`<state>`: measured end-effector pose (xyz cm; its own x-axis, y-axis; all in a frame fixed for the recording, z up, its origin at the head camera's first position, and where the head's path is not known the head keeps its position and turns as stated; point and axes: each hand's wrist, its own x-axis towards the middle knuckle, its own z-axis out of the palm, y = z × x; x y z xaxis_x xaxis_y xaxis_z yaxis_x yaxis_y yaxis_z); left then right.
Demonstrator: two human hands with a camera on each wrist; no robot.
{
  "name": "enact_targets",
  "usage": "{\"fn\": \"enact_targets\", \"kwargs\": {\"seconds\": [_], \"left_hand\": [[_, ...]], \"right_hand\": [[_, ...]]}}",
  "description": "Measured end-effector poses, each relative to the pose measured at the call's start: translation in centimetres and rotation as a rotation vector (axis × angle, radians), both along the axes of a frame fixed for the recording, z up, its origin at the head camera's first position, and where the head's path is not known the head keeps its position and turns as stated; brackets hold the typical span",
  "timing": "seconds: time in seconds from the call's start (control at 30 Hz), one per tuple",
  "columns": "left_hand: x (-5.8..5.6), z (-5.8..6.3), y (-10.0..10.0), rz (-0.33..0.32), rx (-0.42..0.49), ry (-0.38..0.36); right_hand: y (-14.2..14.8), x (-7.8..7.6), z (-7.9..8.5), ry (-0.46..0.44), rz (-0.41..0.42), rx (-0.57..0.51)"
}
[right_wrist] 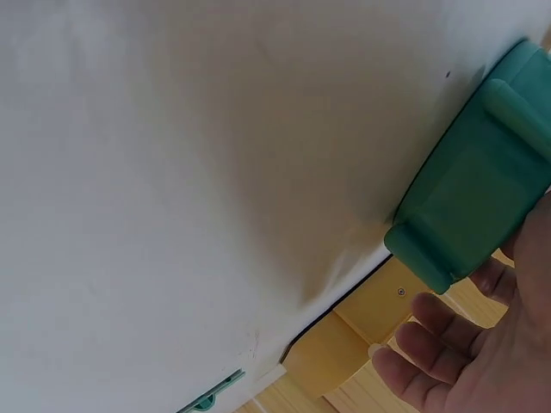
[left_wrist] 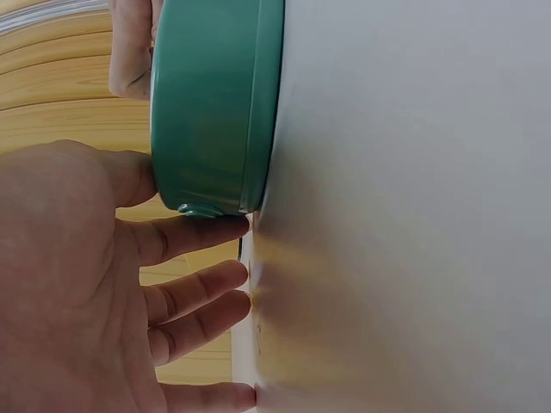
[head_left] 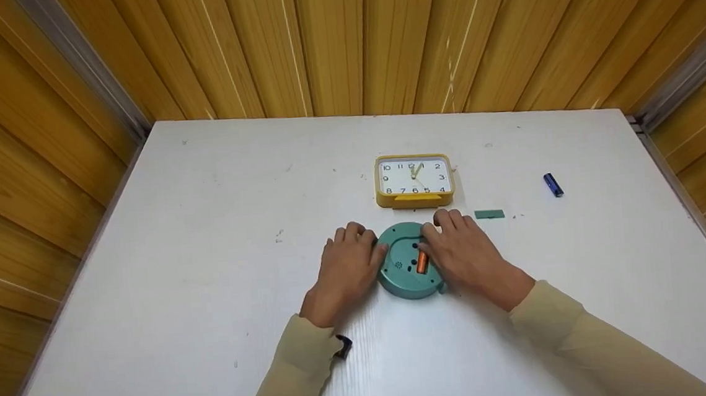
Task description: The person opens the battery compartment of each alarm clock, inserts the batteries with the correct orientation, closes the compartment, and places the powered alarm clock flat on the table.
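Observation:
A round green clock (head_left: 404, 287) lies face down on the white table, its back with small knobs turned up. In its back sits an orange battery (head_left: 422, 263), slightly slanted. My left hand (head_left: 348, 266) grips the clock's left edge, thumb on the back and index finger against the side wall (left_wrist: 211, 103); its other fingers spread down to the table. My right hand (head_left: 466, 255) reaches over the clock's upper right, its thumb and forefinger at the battery's upper end. In the right wrist view its remaining fingers (right_wrist: 439, 335) curl loosely beside the green casing (right_wrist: 473, 189).
Behind the green clock stands a yellow rectangular clock (head_left: 414, 181), dial showing. A small green cover (head_left: 489, 214) lies right of it, and a blue battery (head_left: 553, 185) further right. Wood-patterned walls (head_left: 330, 44) border the white table (head_left: 234, 187).

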<state>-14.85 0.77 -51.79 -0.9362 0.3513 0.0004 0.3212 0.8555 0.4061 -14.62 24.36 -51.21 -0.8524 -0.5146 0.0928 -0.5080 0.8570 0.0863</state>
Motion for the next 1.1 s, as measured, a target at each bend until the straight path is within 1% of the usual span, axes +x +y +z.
{"fn": "enact_targets", "kwargs": {"seconds": [0.2,0.4,0.5,0.63,0.83,0.9,1.1], "left_hand": [[-0.07,-0.03,-0.1,-0.003,0.01,0.011],[-0.05,-0.07,-0.09,-0.001,0.014,-0.007],[-0.06,0.01,-0.03,0.001,0.012,-0.012],[-0.06,0.12,0.02,0.002,0.009,-0.006],[0.06,0.26,0.14,0.006,0.013,-0.017],[0.06,0.31,0.21,0.006,0.01,-0.026],[-0.02,0.18,0.26,0.01,0.001,-0.031]], "right_hand": [[0.08,-0.18,0.04,-0.025,-0.004,-0.031],[0.18,-0.44,0.19,-0.106,-0.012,-0.077],[0.22,-0.52,0.24,-0.13,-0.015,-0.102],[0.27,-0.47,0.12,-0.109,-0.012,-0.115],[0.54,-0.16,-0.17,-0.007,0.012,-0.137],[0.6,-0.08,-0.14,0.012,0.01,-0.131],[0.28,-0.01,0.27,-0.018,-0.036,-0.091]]}}
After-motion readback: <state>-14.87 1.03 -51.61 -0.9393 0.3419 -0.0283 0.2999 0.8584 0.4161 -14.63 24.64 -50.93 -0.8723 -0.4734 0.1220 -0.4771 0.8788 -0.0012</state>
